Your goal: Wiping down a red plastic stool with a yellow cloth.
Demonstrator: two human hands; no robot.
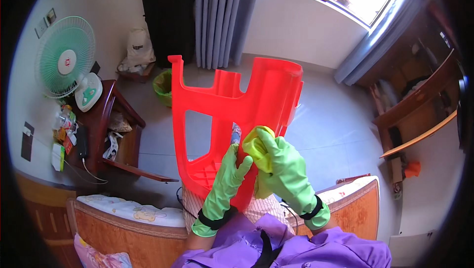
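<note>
Fingers (236, 162) of our left hand (228, 174) clamp the upturned red plastic stool (237, 105) at frame centre, right hand (281, 162) gripping a yellow cloth (256, 144); hard rubbing could twist it loose.

Free room and obstacles, head view.

- Centre: red plastic stool (232, 115), upturned, legs pointing away, fills the middle. Both gloved hands, left (229, 169) and right (281, 162), are against it near its seat end, the right with a yellow cloth (256, 144) pressed to it. Openings between the stool legs give passage through to the floor side.
- Beyond and right: grey tiled floor (335, 130), open up to the curtains (222, 16).
- Left: dark wooden side table (116, 120) with clutter and green fan (64, 56); green bin (163, 85) just past it.
- Near: wooden bed frame (118, 233) on both sides of the lap.
- Far right: wooden furniture (419, 105) along the wall.
</note>
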